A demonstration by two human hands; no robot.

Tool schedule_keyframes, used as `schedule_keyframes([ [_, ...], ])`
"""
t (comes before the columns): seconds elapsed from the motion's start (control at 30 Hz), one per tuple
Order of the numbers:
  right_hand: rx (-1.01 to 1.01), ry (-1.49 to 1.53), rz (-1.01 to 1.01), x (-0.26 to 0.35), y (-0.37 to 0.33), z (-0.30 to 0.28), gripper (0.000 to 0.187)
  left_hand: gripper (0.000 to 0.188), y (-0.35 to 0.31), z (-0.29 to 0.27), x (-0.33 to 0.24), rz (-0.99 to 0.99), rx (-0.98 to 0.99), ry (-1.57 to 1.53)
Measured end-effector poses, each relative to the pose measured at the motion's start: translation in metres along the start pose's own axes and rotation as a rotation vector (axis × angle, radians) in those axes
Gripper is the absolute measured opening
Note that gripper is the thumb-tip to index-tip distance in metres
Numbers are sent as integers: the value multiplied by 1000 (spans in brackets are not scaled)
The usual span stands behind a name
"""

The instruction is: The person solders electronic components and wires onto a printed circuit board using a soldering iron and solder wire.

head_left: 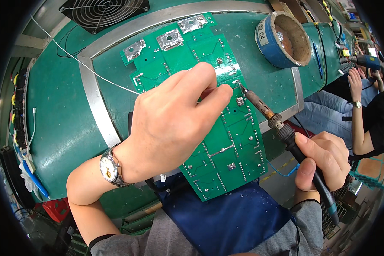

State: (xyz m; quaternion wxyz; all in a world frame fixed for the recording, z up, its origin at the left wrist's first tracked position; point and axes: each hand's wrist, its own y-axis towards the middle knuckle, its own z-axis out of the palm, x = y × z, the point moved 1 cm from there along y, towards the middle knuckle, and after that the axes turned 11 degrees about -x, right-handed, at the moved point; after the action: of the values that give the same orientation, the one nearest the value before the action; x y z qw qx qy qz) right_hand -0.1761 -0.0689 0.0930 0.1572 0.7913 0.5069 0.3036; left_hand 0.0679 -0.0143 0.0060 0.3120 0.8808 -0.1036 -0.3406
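A large green circuit board (251, 145) lies over the table's near edge, above my lap, dotted with shiny solder joints and bare metal pads at its far end. My right hand (324, 160) grips the black handle of a soldering iron (281, 128). The iron's tip touches or nearly touches the board's right side. My left hand (175, 115) is closed in a pinch above the board, its fingertips just left of that tip. A thin pale solder wire (89, 68) runs from the far left into this hand. The wire's end at my fingertips is hard to make out.
A round blue container (264, 47) with a crusted rim stands at the far right. A black fan (104, 13) sits at the back. Metal strips (99, 111) frame the green table (59, 128). At right, another person's hand (355, 83) is raised near a blue power tool (367, 62).
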Motion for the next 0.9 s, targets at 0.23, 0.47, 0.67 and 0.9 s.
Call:
schedule_keyframes([
  [0.23,-39,2,-92,1,0,10,24,30,-2,7,3,16,18,-30],
  [0.47,12,3,-70,4,-3,-6,23,29,0,-3,-3,18,37,37],
  [0.67,37,21,-32,9,-12,-14,23,27,-2,1,-12,41,16,-13],
  [0.9,44,26,-68,5,-15,-6,23,30,-5,7,-8,78,35,-30],
])
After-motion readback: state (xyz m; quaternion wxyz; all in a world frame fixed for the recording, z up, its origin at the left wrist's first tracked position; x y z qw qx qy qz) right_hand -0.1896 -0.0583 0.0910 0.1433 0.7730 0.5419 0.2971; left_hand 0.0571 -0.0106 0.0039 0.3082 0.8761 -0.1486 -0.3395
